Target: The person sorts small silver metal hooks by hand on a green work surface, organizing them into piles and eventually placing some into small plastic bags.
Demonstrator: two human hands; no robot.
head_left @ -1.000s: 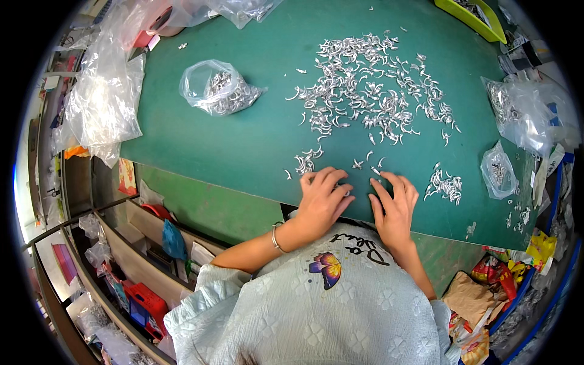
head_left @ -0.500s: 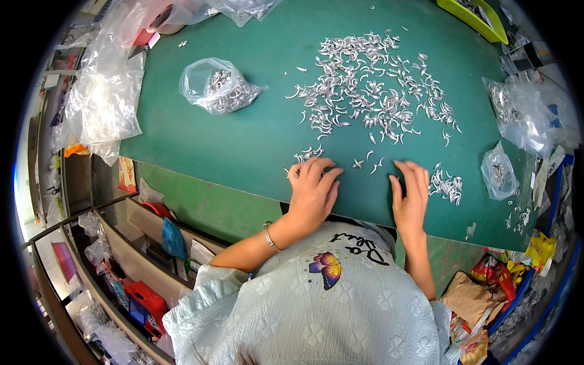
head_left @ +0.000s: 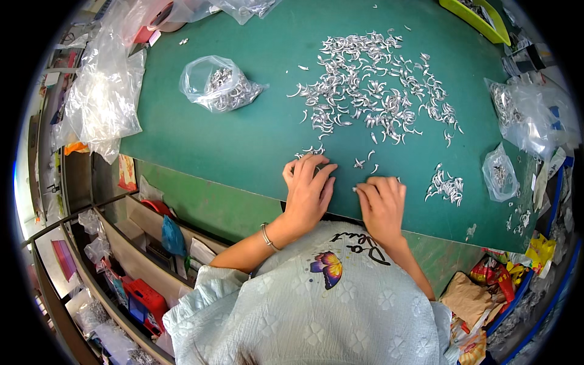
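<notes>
My left hand (head_left: 309, 190) rests at the table's near edge with fingers bent and apart. Its fingertips touch or hover at a small pile of curved silver metal pieces (head_left: 314, 150), partly covering it. To its right, my right hand (head_left: 384, 204) is closed, thumb and fingers pinched at a tiny silver piece (head_left: 355, 189) that barely shows at the tips. A few loose pieces (head_left: 359, 163) lie just beyond my hands. Farther off spreads a large scatter of the same claw-shaped pieces (head_left: 389, 109). A smaller heap (head_left: 447, 187) lies right of my right hand.
An open clear bag of silver pieces (head_left: 222, 88) stands on the green table (head_left: 243, 146) at left. Another small bag (head_left: 500, 173) lies at right, near larger plastic bags (head_left: 529, 115). A yellow-green tray (head_left: 477, 18) sits at the far right. Drawers (head_left: 152, 243) stand below left.
My right hand has moved left toward my left hand and closed its fingers. One loose piece between the hands is gone from its spot. My left hand has barely shifted.
</notes>
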